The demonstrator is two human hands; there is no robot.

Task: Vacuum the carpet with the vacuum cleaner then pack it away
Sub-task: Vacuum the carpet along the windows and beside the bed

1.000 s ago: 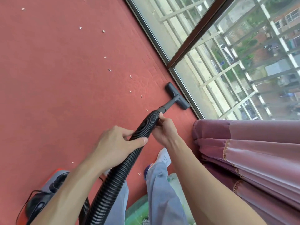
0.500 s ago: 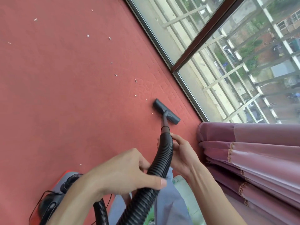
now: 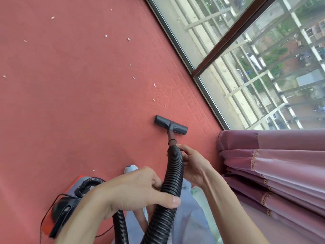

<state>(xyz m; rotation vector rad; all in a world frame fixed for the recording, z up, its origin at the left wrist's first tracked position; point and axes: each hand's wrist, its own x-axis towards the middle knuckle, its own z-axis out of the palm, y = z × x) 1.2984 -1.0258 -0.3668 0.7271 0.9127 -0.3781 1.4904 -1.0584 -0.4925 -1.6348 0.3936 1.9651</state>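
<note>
Both hands grip the hose (image 3: 173, 175): left (image 3: 139, 191) low, right (image 3: 191, 164) near the nozzle (image 3: 170, 125), which sits on open carpet (image 3: 79, 103), apart from the window (image 3: 207, 95) edge and curtain (image 3: 272, 164).

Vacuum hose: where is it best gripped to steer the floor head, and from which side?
Probably at the hose front end, just behind the rigid neck, coming from the right as the right hand does; the ribbed tube bends least there. The left hand grips lower, from the left, carrying the slack.
</note>
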